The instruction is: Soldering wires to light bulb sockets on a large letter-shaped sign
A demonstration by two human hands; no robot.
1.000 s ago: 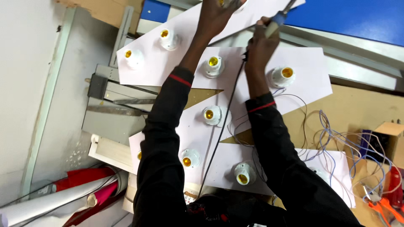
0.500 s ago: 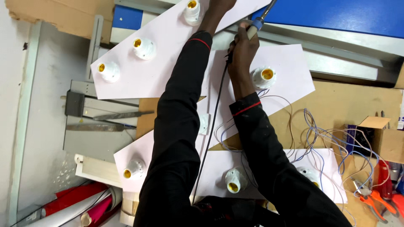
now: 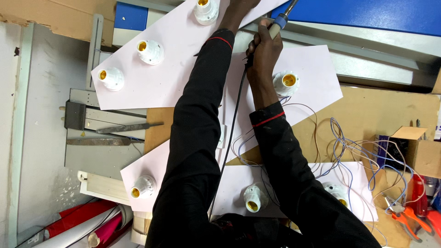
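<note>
Right hand [image 3: 262, 48]: fist closed round soldering iron [image 3: 281, 19], blue-collared handle, tip running off top edge; black cord [image 3: 232, 133] trailing down betw. both sleeves.
Left hand [image 3: 239, 5]: mostly cut off at top edge, over upper white board [image 3: 170, 78]; grip cannot tell.
White lamp holders, brass insides: one [image 3: 285, 83] just beside right wrist, one [image 3: 205, 10] near left hand, two [image 3: 150, 51] on upper board's left.
Loose thin wires [image 3: 349, 147] right of right sleeve.
Metal file [image 3: 128, 128] left, on grey bench.
Orange-handled pliers [image 3: 406, 220] bottom right.
</note>
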